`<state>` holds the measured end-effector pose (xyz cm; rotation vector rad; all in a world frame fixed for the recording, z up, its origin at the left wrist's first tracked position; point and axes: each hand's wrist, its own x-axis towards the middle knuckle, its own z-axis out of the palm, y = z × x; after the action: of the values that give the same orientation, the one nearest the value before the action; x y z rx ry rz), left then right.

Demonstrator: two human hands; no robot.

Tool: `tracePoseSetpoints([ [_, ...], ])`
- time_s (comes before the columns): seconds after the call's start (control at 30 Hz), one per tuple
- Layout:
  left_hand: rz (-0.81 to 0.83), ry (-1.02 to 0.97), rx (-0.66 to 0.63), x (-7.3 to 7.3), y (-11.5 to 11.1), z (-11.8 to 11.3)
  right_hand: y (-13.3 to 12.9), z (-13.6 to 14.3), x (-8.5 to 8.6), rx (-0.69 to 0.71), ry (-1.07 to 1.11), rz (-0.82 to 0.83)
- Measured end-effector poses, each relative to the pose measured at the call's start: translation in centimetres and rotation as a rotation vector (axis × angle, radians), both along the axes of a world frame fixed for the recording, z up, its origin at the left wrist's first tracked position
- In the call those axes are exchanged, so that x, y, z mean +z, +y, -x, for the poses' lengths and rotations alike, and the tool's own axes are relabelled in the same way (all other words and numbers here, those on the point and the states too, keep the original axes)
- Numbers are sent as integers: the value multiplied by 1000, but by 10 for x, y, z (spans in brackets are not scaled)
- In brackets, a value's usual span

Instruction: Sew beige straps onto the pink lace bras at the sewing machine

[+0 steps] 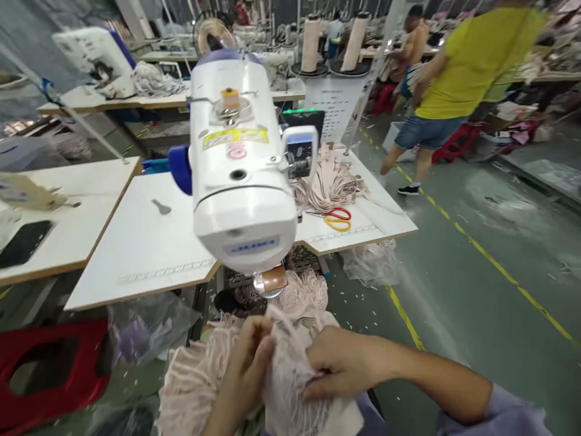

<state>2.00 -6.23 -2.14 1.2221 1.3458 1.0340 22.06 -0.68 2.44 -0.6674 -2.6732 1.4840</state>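
Low in front of me, both hands are on a bunch of pale pink fabric [290,363] with thin straps. My left hand [247,366] pinches its left edge, thumb against the curled fingers. The fingers of my right hand [338,363] are curled into its right side, some of them hidden by the cloth. More pale pink strappy pieces [195,381] lie heaped to the left of my left hand. Just beyond my hands is the lower end of a white sewing machine [245,212], with further pale fabric [304,293] below it.
Red-and-yellow scissors [338,219] and a pile of pink strips [333,181] lie on the white table [158,242], right of the machine. A red stool [54,369] stands at lower left. A phone [25,242] rests on the left table. A person in yellow [485,60] stands in the aisle.
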Motion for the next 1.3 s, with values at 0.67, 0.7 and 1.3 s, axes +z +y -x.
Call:
tracePoseSetpoints([
  [0.67, -42, 241, 15, -35, 25, -35, 242, -15, -17, -994, -205, -550],
  [0.7, -109, 280, -12, -33, 24, -36, 227, -17, -19, -996, -132, -478],
  [1.3, -544, 714, -31, 13, 49, -25, 84, 9, -26, -913, 557, 502],
])
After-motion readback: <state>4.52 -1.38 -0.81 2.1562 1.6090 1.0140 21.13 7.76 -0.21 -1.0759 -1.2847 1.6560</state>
